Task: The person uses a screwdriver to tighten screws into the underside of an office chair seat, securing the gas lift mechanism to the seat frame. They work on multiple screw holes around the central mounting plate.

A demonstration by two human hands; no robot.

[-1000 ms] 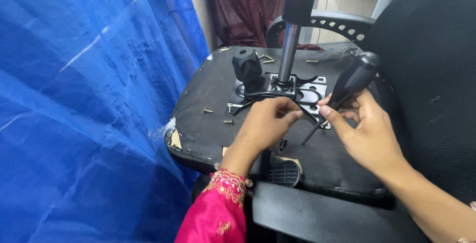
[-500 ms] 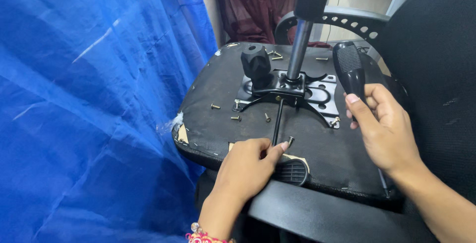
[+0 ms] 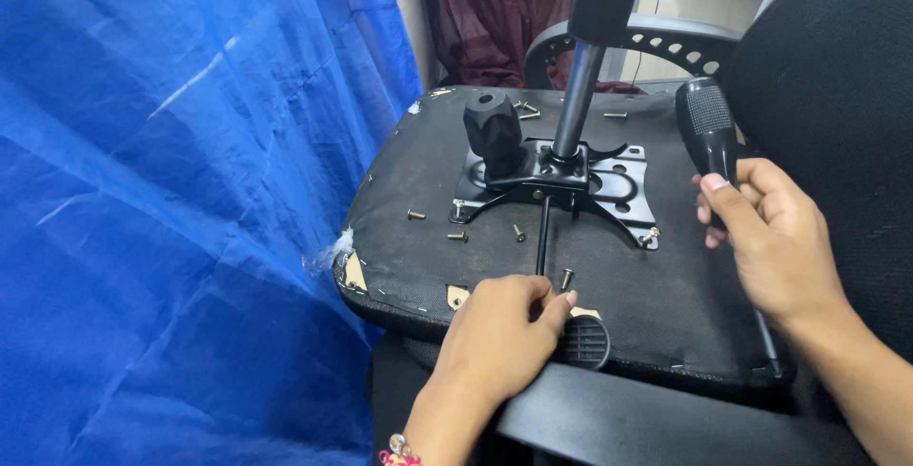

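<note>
An upturned black chair seat (image 3: pixel 428 171) faces me, with a black metal mechanism plate (image 3: pixel 623 185) bolted at its middle. A grey cylinder (image 3: pixel 575 109) and a black knob (image 3: pixel 493 128) rise from the plate. My left hand (image 3: pixel 499 338) lies curled on the seat's near edge, over a thin lever rod (image 3: pixel 542 233). Its fingertips sit just below a loose screw (image 3: pixel 567 279); whether they pinch anything is hidden. My right hand (image 3: pixel 775 242) grips a black-handled screwdriver (image 3: pixel 709 128), handle up and shaft running down past my wrist.
Several loose screws (image 3: pixel 416 214) lie on the seat around the plate. A ribbed oval lever paddle (image 3: pixel 582 342) sits by my left hand. A blue tarpaulin (image 3: pixel 171 200) hangs close on the left. The chair's backrest (image 3: pixel 837 95) and an armrest (image 3: pixel 666 38) stand to the right and behind.
My left hand has drawn back from the mechanism plate to the seat's near edge. My right hand has tipped the screwdriver upright and moved it away to the right.
</note>
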